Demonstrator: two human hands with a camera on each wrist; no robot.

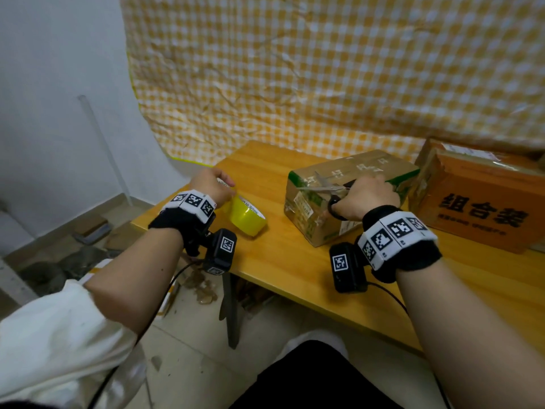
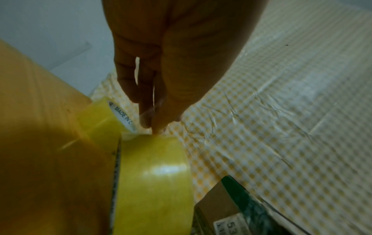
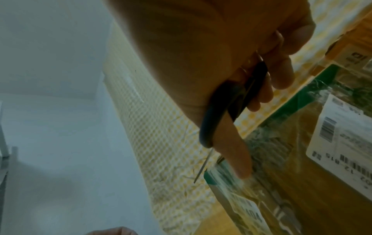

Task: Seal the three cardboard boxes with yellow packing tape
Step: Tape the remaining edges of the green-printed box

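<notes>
A yellow tape roll (image 1: 245, 217) stands on edge near the table's left end. My left hand (image 1: 216, 184) grips its top; in the left wrist view the fingertips (image 2: 156, 122) pinch the rim of the roll (image 2: 157, 174). My right hand (image 1: 368, 194) holds black-handled scissors (image 1: 333, 199), blades parted and pointing left over a brown cardboard box (image 1: 312, 219) with green edges. In the right wrist view the thumb (image 3: 239, 159) passes through a scissor handle (image 3: 221, 108) and touches that box (image 3: 302, 182). An orange cardboard box (image 1: 483, 202) stands to the right.
The wooden table (image 1: 295, 267) has bare room in front of the boxes. A yellow checked cloth (image 1: 324, 84) hangs behind it. Debris and scraps lie on the tiled floor (image 1: 191, 335) to the left, below the table edge.
</notes>
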